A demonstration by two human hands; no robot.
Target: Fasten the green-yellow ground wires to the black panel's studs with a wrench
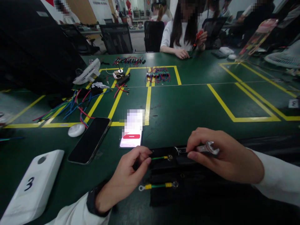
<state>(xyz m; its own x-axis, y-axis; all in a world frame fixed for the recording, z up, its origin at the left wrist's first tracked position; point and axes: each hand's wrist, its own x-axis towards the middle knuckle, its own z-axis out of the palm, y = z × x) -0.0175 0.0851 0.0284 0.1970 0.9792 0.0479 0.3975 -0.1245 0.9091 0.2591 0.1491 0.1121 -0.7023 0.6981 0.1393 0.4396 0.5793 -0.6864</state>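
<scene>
My right hand (217,153) grips a metal wrench (212,148) between thumb and fingers. Its open jaw points right, and its other end reaches left to the black part (164,168). With thumb and forefinger, my left hand (131,175) pinches the left end of a green-and-yellow wire (159,158). That wire's right end lies at a round metal fastener (170,157) on the black part; its left end is hidden by my fingers. Nearer me, a second green-and-yellow wire (159,186) runs from another fastener (175,184) to a loose ring terminal (142,188).
A lit phone (130,143) and a dark phone (90,140) lie left of the work. Nearer left stands a white power bank (32,187) marked 3. Loose coloured wires (75,103) and a small fan (90,72) lie beyond. Across the table a person holds a red screwdriver (198,36).
</scene>
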